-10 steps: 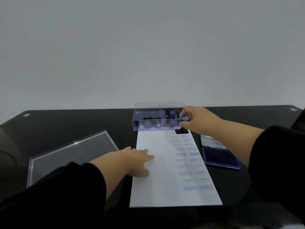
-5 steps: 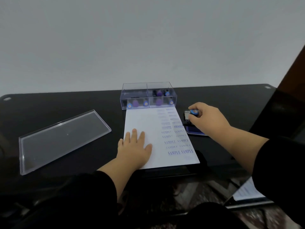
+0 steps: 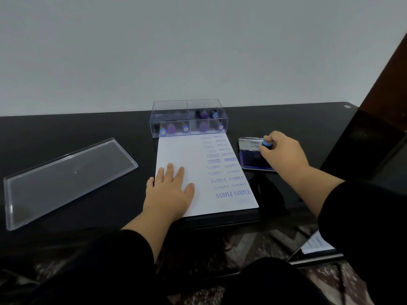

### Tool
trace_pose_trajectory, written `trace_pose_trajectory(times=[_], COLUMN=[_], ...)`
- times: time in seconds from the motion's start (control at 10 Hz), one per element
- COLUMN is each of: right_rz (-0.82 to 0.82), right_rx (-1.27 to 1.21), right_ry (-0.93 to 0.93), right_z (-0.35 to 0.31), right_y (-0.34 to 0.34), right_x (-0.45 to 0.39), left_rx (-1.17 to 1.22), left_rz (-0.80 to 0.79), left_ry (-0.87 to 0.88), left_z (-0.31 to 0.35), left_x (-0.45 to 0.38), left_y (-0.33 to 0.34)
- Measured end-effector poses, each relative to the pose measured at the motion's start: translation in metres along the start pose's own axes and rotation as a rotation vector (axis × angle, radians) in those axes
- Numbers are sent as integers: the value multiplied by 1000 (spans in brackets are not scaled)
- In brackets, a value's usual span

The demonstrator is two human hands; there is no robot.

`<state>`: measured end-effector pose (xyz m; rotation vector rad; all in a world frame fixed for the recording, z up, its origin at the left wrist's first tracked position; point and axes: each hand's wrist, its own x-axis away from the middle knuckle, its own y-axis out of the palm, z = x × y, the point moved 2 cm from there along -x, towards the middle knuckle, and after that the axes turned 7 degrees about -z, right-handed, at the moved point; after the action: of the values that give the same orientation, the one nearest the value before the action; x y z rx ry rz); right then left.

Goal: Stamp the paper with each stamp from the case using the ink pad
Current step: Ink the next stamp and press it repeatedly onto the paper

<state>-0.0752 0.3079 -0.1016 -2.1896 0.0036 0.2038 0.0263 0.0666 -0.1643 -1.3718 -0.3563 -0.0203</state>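
A white paper (image 3: 187, 155) lies on the black table, its right half covered with blue prints such as SAMPLE, EXPRESS and AMENDED. My left hand (image 3: 168, 190) presses flat on its lower left part. My right hand (image 3: 280, 151) grips a stamp with a blue-capped handle (image 3: 267, 143) and holds it down on the blue ink pad (image 3: 253, 161), whose metal lid (image 3: 250, 143) stands open behind. At the paper's far edge stands the clear stamp case (image 3: 189, 106) with several purple and blue stamps inside.
The case's clear lid (image 3: 66, 177) lies flat on the table (image 3: 88, 128) at the left. A dark panel stands at the right edge. Below the table's near edge I see patterned floor and a sheet of paper (image 3: 317, 244) at the lower right.
My right hand carried the stamp from the top of the paper to the ink pad. My left hand stayed flat on the paper. The camera view shifted and pulled back.
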Motion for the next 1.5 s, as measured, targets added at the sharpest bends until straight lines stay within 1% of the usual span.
trace_pose_trajectory(times=[0.2, 0.3, 0.9, 1.1, 1.2, 1.4, 1.5], right_rz=[-4, 22, -24, -26, -15, 61, 49], right_rx=[29, 2, 93, 93, 50, -170, -249], right_ry=[30, 41, 79, 58, 43, -49, -73], right_z=[-2, 0, -3, -4, -5, -20, -28], right_y=[11, 16, 16, 16, 14, 15, 18], right_x=[-6, -3, 2, 3, 5, 25, 44], left_rx=[3, 5, 8, 9, 11, 16, 19], left_rz=[10, 10, 2, 7, 0, -5, -12], left_ry=[7, 6, 3, 2, 3, -4, -3], left_z=[-1, -1, 0, -1, -2, -1, -1], left_x=[-1, 0, -1, -2, -2, -1, -1], left_y=[1, 1, 0, 1, 0, -1, -1])
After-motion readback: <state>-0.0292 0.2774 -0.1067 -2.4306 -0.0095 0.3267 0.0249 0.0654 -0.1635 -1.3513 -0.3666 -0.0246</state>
